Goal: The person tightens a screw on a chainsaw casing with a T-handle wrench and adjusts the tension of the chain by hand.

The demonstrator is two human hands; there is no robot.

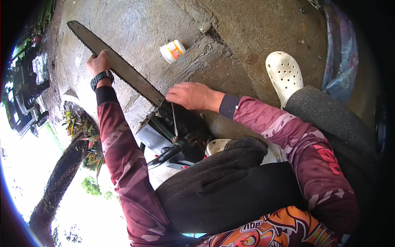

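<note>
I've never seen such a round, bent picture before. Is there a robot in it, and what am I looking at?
There is no robot here, just a person working with two bare hands. The single picture comes from a wide fisheye camera worn on the person's head and looking down, which is why straight edges curve toward the rim.

The left hand grips the long flat bar of a chainsaw. The fingers of the right hand are at the bar's base, by a thin metal rod; whether they hold it, I cannot tell. On the rough grey-brown ground there is also a white tub with an orange label, and the person's white shoe with holes shows at right.
</note>
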